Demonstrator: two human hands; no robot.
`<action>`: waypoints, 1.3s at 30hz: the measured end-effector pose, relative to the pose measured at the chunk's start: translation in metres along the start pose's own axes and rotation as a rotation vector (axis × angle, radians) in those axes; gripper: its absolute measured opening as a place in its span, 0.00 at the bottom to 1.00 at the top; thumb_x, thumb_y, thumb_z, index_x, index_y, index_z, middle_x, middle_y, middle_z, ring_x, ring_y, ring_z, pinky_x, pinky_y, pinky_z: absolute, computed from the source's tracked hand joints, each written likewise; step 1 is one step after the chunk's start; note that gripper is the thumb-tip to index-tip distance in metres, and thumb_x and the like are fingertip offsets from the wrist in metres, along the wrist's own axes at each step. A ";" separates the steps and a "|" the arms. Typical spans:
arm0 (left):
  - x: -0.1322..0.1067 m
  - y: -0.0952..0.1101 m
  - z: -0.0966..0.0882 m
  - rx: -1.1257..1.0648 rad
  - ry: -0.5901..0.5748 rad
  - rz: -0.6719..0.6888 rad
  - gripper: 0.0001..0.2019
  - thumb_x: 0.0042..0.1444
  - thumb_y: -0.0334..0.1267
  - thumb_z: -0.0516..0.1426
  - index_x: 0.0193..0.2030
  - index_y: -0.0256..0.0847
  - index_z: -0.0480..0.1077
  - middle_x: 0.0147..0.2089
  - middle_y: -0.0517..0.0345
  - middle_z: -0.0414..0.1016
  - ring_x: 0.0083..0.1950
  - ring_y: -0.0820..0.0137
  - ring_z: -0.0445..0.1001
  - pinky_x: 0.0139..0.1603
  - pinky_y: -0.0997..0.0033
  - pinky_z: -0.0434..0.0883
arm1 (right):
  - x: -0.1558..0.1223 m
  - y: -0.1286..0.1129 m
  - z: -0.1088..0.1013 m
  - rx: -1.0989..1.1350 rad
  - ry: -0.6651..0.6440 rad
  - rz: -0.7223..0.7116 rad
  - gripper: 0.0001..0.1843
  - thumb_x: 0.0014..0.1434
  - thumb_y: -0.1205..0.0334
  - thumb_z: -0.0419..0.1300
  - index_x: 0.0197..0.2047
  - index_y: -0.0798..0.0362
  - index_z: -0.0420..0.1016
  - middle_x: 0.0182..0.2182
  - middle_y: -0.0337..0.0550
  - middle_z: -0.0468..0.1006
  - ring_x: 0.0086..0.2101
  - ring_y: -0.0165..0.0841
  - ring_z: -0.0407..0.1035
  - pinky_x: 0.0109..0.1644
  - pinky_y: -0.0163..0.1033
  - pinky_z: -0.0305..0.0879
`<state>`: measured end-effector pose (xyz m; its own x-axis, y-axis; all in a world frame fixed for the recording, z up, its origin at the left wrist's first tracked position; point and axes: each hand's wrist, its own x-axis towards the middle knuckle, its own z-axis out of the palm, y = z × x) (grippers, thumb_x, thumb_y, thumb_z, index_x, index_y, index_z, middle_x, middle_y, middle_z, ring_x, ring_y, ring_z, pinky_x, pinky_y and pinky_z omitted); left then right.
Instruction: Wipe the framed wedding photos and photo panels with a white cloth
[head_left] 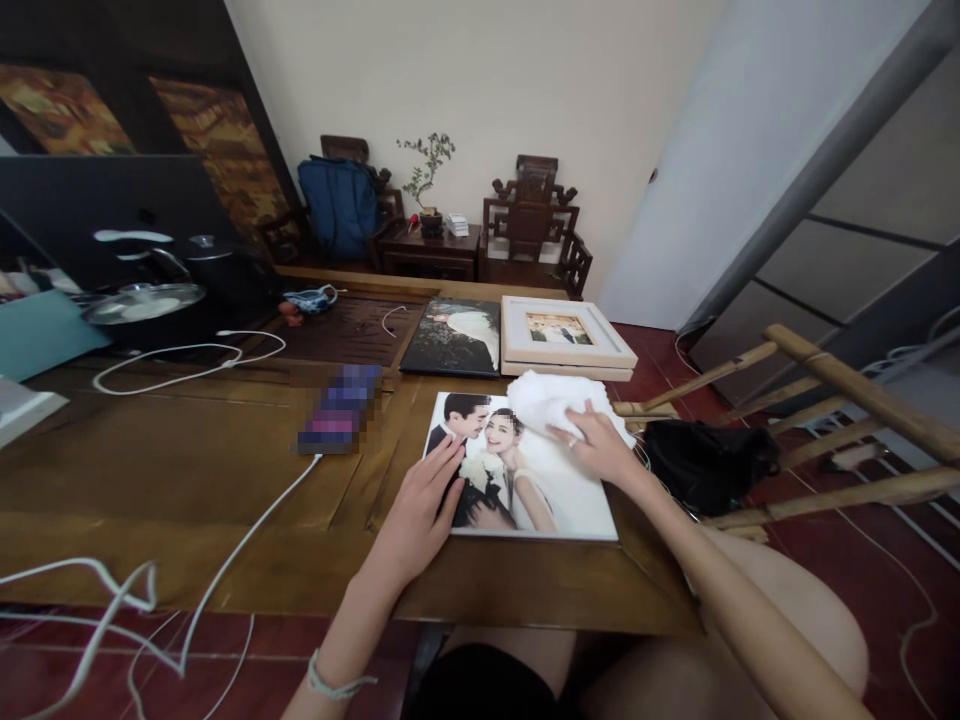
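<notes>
Two hands on a wedding photo panel [555, 505], lying flat on the wooden bench [187, 470] at centre frame.
Left hand [424, 505] rests on its left edge, grip spread flat. Right hand [596, 445] presses a white cloth [551, 398] onto the upper right corner, fingers loosely spread.

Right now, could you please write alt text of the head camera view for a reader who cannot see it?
A person's right hand presses a white cloth on the upper right of a large wedding photo lying on a wooden table, while the left hand rests flat on its left edge. Beyond it lie a dark photo and a framed photo.
</notes>
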<state>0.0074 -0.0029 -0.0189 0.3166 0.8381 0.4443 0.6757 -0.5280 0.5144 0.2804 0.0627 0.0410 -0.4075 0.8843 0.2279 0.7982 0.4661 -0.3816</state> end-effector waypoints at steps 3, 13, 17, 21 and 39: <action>0.000 0.000 0.000 0.006 -0.008 0.001 0.22 0.65 0.36 0.47 0.65 0.45 0.55 0.66 0.48 0.60 0.68 0.61 0.55 0.65 0.49 0.59 | 0.015 0.008 0.001 -0.006 0.018 0.015 0.12 0.64 0.61 0.48 0.38 0.51 0.72 0.39 0.45 0.80 0.44 0.43 0.73 0.64 0.60 0.43; 0.000 0.000 0.001 0.015 -0.015 -0.027 0.22 0.65 0.36 0.47 0.65 0.44 0.55 0.66 0.48 0.60 0.68 0.60 0.55 0.65 0.48 0.59 | -0.095 -0.054 0.006 -0.105 -0.096 -0.086 0.13 0.49 0.74 0.50 0.35 0.54 0.72 0.63 0.57 0.58 0.62 0.50 0.51 0.64 0.68 0.37; -0.001 0.000 0.002 0.005 -0.001 -0.021 0.22 0.64 0.36 0.47 0.65 0.46 0.55 0.66 0.49 0.60 0.68 0.60 0.56 0.65 0.49 0.59 | -0.123 -0.078 0.000 -0.076 -0.166 -0.155 0.18 0.43 0.77 0.50 0.35 0.53 0.73 0.63 0.54 0.58 0.63 0.49 0.48 0.64 0.69 0.37; -0.001 -0.002 0.002 0.017 -0.009 -0.024 0.22 0.64 0.36 0.47 0.65 0.45 0.56 0.66 0.49 0.60 0.68 0.61 0.55 0.65 0.49 0.58 | -0.107 -0.073 0.001 -0.043 -0.168 -0.158 0.17 0.45 0.77 0.51 0.36 0.55 0.73 0.60 0.60 0.63 0.61 0.48 0.53 0.65 0.67 0.34; 0.001 -0.001 0.001 0.037 0.001 0.006 0.21 0.64 0.34 0.47 0.64 0.41 0.57 0.65 0.47 0.62 0.68 0.60 0.57 0.64 0.49 0.61 | -0.053 -0.042 0.015 -0.098 -0.045 -0.054 0.15 0.52 0.74 0.50 0.40 0.55 0.72 0.60 0.58 0.63 0.62 0.46 0.53 0.65 0.65 0.32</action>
<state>0.0076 -0.0016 -0.0202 0.3195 0.8349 0.4482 0.6984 -0.5271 0.4841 0.2617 -0.0031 0.0322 -0.4692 0.8591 0.2044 0.8132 0.5106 -0.2794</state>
